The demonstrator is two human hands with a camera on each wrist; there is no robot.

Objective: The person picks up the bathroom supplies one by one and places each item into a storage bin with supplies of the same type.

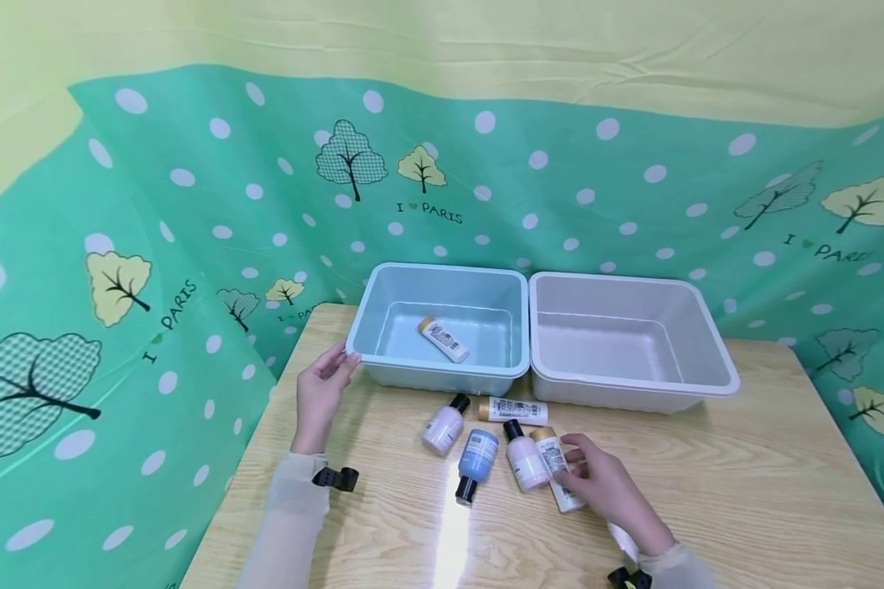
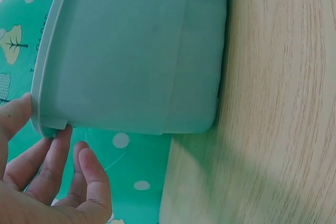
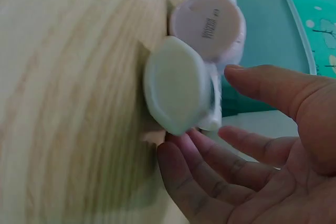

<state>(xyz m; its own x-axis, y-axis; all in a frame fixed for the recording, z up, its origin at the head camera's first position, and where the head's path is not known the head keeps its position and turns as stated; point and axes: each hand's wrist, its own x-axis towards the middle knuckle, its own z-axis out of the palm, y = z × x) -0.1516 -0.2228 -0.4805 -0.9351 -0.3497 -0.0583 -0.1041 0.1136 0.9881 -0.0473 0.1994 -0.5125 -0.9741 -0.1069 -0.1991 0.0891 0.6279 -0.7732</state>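
Observation:
My left hand [image 1: 321, 401] pinches the front left corner of the light blue bin's rim [image 2: 46, 72], thumb on the outside of the lip and fingertips beneath it. In the bin lies a white bottle with a gold cap [image 1: 444, 340]. Over the table my right hand [image 1: 597, 478] is beside another white gold-capped bottle [image 1: 557, 470]. The right wrist view shows that bottle's base [image 3: 177, 85] between the spread thumb and fingers; the fingertips are close to its side, the thumb apart from it. A pink bottle with a black cap [image 1: 526, 462] lies against its left.
A grey bin [image 1: 633, 388] stands right of the blue one. On the table lie a second pink bottle [image 1: 443, 429], a blue bottle [image 1: 479, 455] and a white gold-capped bottle [image 1: 514, 411]. A white item [image 1: 623, 540] is partly hidden under my right wrist. A patterned cloth [image 1: 486, 180] hangs behind.

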